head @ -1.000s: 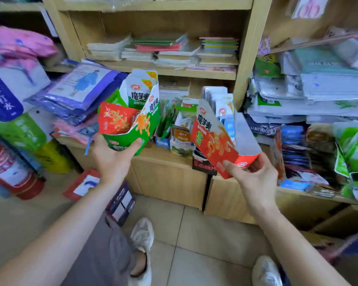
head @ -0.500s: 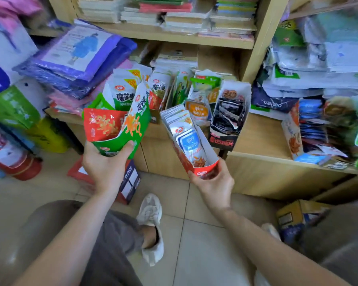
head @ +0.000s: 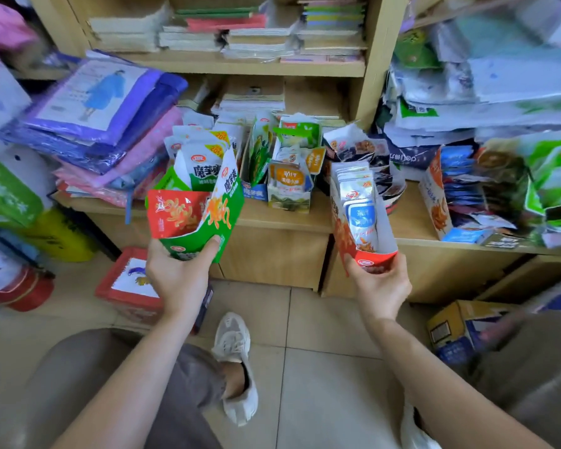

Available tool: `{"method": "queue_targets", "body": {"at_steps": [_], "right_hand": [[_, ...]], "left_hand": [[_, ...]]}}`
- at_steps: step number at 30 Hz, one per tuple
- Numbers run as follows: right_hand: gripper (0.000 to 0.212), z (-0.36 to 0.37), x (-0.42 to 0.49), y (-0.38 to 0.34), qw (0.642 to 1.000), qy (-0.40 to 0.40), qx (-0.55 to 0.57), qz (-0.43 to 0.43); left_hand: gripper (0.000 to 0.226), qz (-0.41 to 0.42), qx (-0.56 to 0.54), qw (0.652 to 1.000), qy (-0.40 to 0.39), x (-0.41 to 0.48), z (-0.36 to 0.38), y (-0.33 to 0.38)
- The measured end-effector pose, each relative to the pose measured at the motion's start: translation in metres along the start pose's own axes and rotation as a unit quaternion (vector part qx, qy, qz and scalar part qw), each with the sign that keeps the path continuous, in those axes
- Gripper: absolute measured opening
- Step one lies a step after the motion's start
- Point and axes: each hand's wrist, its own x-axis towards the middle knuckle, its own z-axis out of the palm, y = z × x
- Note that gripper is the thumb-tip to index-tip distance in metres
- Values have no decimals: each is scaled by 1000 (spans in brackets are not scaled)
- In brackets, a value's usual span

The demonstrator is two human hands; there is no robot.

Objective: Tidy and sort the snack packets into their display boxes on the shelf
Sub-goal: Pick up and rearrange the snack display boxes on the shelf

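Left of the frame's middle, the left hand is gripping the base of a green display box, thumb and fingers curled round it, and white-green packets are standing upright inside. Right of the middle, the right hand is grasping the bottom of a red display box that is holding a row of silver-blue packets. Both boxes are hanging before the wooden shelf, where 1 small box is keeping orange-white packets.
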Motion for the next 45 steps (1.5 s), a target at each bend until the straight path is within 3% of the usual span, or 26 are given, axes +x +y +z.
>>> {"method": "queue_targets", "body": {"at_steps": [16, 23, 33, 45], "right_hand": [[51, 39, 29, -17, 999, -22, 43, -3], [48, 32, 58, -23, 998, 50, 39, 8], [42, -7, 43, -16, 996, 49, 72, -16], [52, 2, 13, -23, 977, -182, 100, -49]], "left_hand": [[54, -18, 52, 998, -20, -4, 62, 4], [54, 3, 57, 998, -36, -18, 81, 1], [49, -22, 32, 991, -126, -55, 105, 19], [55, 11, 0, 1000, -17, -17, 59, 5]]}}
